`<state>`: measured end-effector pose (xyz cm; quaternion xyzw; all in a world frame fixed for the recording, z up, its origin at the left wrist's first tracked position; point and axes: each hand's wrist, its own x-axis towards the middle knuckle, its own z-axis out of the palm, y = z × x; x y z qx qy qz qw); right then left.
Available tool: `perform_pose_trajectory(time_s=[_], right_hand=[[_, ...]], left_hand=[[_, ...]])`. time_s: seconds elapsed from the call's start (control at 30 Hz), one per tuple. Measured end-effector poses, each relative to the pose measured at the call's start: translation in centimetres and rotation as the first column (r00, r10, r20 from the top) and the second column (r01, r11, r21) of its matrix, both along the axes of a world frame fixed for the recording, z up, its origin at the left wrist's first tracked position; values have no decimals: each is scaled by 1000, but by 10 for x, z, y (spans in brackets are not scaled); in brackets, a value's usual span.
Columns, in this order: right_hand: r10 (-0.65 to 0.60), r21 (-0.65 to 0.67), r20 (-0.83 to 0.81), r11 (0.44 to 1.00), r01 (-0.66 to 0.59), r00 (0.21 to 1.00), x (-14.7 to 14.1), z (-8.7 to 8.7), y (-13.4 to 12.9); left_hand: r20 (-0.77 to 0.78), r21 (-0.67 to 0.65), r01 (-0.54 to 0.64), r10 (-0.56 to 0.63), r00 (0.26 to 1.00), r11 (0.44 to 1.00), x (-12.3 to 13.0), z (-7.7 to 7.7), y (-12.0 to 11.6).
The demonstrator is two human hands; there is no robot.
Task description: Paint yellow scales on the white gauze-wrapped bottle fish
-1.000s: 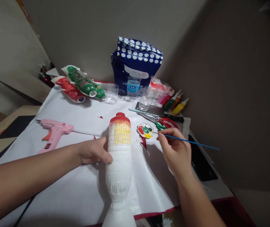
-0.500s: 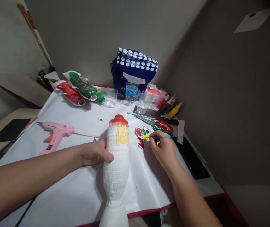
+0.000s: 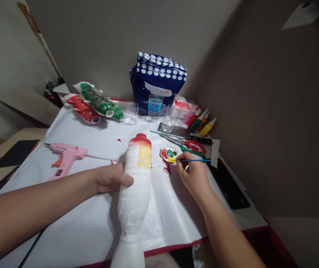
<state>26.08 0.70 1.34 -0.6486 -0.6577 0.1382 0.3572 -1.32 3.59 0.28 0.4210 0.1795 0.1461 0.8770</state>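
My left hand (image 3: 114,178) is wrapped round a white gauze-covered bottle shape (image 3: 135,201), its thumb on the front. The top of this shape is red, with a yellow patch below on the right side. My right hand (image 3: 191,172) pinches a thin blue paintbrush (image 3: 195,160). The brush tip is at the yellow paint on a small flower-shaped palette (image 3: 165,149), which also holds red, green and black paint.
A pink glue gun (image 3: 67,156) lies left. Red and green fish shapes (image 3: 100,102), clear cups (image 3: 131,113) and a blue bag (image 3: 158,80) are behind. Scissors (image 3: 194,147), a knife (image 3: 202,141), paint bottles (image 3: 206,128) and a black phone (image 3: 229,186) are right.
The lower end of the white shape has swung slightly left in my left hand. My right hand keeps the brush at the yellow paint, almost unmoved. The view has shifted a little.
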Motion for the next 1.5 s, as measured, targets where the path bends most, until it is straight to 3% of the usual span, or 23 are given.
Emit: perform_pose_trajectory(time_s=[0.27, 0.47, 0.63, 0.93, 1.1, 1.27, 1.5], right_hand=[[66, 97, -162, 994, -50, 985, -11, 13, -7], [173, 153, -380, 981, -123, 909, -27, 36, -36], [368, 273, -295, 917, -291, 882, -40, 54, -69], [465, 339, -335, 871, -356, 820, -65, 33, -73], [494, 396, -280, 840, -370, 823, -69, 33, -69], [429, 365, -264, 873, -322, 864, -70, 34, -66], [407, 257, -335, 907, -333, 850, -66, 35, -68]], left_hand=[[-6, 9, -21, 21, 1000, 1000, 2, 7, -1], [-20, 64, -50, 51, 998, 997, 4, 6, -4], [21, 118, -23, 21, 1000, 993, 8, 8, -6], [53, 153, -32, 24, 998, 988, 12, 13, -8], [49, 152, -36, 29, 998, 988, 13, 13, -9], [46, 153, -83, 77, 996, 985, 14, 13, -10], [-26, 132, -183, 188, 982, 974, 14, 10, -14]])
